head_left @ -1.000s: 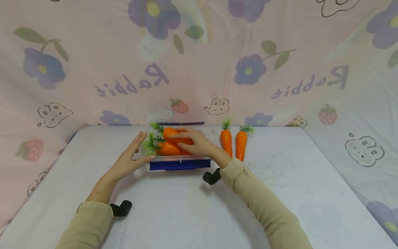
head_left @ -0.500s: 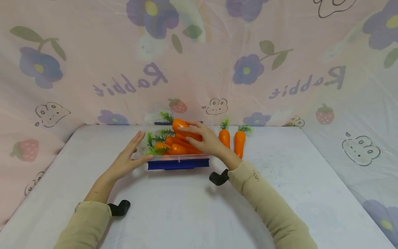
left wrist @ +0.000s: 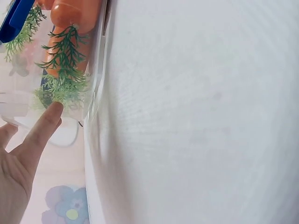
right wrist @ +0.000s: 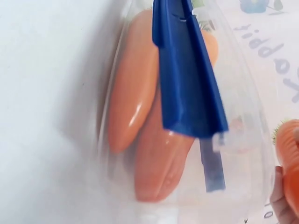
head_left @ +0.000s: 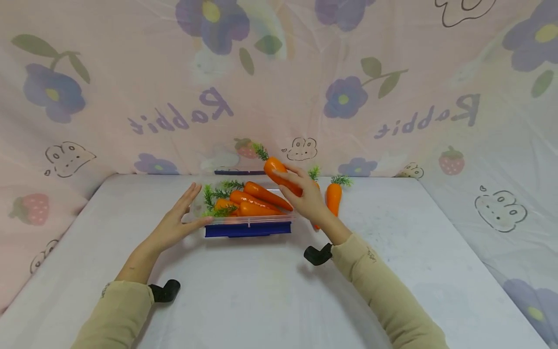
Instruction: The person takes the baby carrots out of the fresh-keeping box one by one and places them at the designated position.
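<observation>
A clear plastic box [head_left: 270, 220] with blue side clasps [head_left: 248, 230] holds several orange carrots [head_left: 260, 210] with green tops at its left end. My left hand [head_left: 171, 226] steadies the box's left end, fingers extended and thumb at the front corner; in the left wrist view its fingertip [left wrist: 57, 106] is right by the box wall. My right hand [head_left: 310, 198] grips another carrot [head_left: 274, 168] above the right end of the box, its leafy top pointing up and left. In the right wrist view this carrot [right wrist: 288, 172] shows only at the right edge.
Right of the box, a carrot [head_left: 333, 196] lies on the white table [head_left: 261, 291]. Beside it another carrot [head_left: 316, 226] is mostly hidden behind my right hand. A patterned cloth [head_left: 279, 97] hangs along the table's back edge.
My right hand has lifted the carrot out of the box and moved it up and right, uncovering the carrots beneath. My left hand has stayed at the box's left end.
</observation>
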Tool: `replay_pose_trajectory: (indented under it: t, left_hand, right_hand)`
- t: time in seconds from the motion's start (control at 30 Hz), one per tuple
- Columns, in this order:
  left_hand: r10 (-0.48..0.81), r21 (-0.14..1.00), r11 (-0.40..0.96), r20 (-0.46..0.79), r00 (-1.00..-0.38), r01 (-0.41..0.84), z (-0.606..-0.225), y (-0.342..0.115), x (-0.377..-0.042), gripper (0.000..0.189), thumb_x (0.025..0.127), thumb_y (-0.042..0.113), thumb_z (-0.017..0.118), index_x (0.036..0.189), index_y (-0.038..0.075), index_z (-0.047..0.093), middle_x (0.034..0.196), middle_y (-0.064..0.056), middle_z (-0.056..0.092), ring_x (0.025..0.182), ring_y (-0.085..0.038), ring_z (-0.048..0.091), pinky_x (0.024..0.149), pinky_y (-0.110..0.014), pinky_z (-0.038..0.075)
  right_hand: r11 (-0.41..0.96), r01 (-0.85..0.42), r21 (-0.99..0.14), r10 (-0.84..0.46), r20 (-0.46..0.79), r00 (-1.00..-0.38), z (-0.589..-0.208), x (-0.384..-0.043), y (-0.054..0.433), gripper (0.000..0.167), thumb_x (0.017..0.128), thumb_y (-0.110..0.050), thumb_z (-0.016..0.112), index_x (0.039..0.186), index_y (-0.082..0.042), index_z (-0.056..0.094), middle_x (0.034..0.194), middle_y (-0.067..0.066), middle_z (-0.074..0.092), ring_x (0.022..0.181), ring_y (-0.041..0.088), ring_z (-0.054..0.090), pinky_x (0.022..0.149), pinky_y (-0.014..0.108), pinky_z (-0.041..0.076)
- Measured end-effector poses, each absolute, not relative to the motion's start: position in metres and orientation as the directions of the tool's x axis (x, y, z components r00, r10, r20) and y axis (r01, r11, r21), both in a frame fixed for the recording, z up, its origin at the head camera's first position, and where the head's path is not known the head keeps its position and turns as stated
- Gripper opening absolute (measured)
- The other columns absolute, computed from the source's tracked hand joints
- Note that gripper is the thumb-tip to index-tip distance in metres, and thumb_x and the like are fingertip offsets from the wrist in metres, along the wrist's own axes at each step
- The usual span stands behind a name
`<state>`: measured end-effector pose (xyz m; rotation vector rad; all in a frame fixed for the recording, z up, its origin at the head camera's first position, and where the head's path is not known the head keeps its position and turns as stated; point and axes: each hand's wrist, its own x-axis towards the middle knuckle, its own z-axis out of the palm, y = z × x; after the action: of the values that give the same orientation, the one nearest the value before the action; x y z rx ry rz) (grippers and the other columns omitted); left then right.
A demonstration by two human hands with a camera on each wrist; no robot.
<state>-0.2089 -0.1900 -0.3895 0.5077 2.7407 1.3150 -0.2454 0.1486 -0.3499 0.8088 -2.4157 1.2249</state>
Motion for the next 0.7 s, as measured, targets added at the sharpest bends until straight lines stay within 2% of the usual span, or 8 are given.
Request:
replay_pose_trajectory:
  t: [0.13,0.33,0.5,0.57,0.7]
  left_hand:
    - [0.318,0.769,0.583,0.083,-0.945,0.264,-0.389,-0.19,-0.209,0.088,0.091,0.041,0.064,0.154,0.037,0.002,0.162,0.003,-0.008,0.136,-0.054,0.025,0.096,-0.07,0.037]
    - [0.318,0.766,0.585,0.085,-0.944,0.266,-0.389,-0.19,-0.208,0.088,0.091,0.041,0.064,0.154,0.036,0.002,0.162,0.0,-0.008,0.135,-0.054,0.026,0.097,-0.071,0.036]
    - [0.319,0.765,0.585,0.089,-0.944,0.27,-0.39,-0.19,-0.209,0.089,0.091,0.041,0.064,0.154,0.035,0.002,0.162,-0.001,-0.007,0.135,-0.054,0.026,0.097,-0.071,0.035]
    - [0.319,0.764,0.586,0.089,-0.944,0.27,-0.39,-0.19,-0.209,0.089,0.091,0.041,0.064,0.154,0.035,0.002,0.162,-0.002,-0.007,0.135,-0.054,0.027,0.096,-0.071,0.036]
    - [0.316,0.764,0.587,0.09,-0.944,0.27,-0.39,-0.19,-0.209,0.089,0.091,0.041,0.064,0.155,0.034,0.002,0.163,-0.004,-0.006,0.134,-0.055,0.027,0.095,-0.07,0.038]
  right_hand:
    - [0.5,-0.575,-0.648,-0.253,0.525,-0.812,-0.351,-0.242,0.158,0.036,0.094,-0.013,0.061,0.13,-0.014,0.062,0.146,0.008,0.045,0.135,0.029,0.04,0.108,0.052,0.037]
    - [0.467,-0.55,-0.693,-0.172,0.539,-0.825,-0.355,-0.243,0.169,0.035,0.094,-0.011,0.061,0.129,-0.011,0.062,0.147,0.01,0.044,0.135,0.03,0.04,0.111,0.051,0.033]
    - [0.474,-0.513,-0.716,-0.11,0.53,-0.841,-0.358,-0.241,0.178,0.034,0.094,-0.011,0.061,0.128,-0.012,0.063,0.145,0.01,0.044,0.133,0.03,0.042,0.108,0.049,0.039]
    - [0.485,-0.499,-0.718,-0.084,0.53,-0.844,-0.358,-0.241,0.181,0.035,0.094,-0.012,0.061,0.128,-0.012,0.063,0.145,0.011,0.044,0.131,0.03,0.044,0.103,0.049,0.044]
    - [0.508,-0.469,-0.723,-0.039,0.525,-0.85,-0.363,-0.24,0.187,0.035,0.094,-0.013,0.061,0.129,-0.012,0.062,0.145,0.012,0.043,0.132,0.031,0.043,0.103,0.05,0.043]
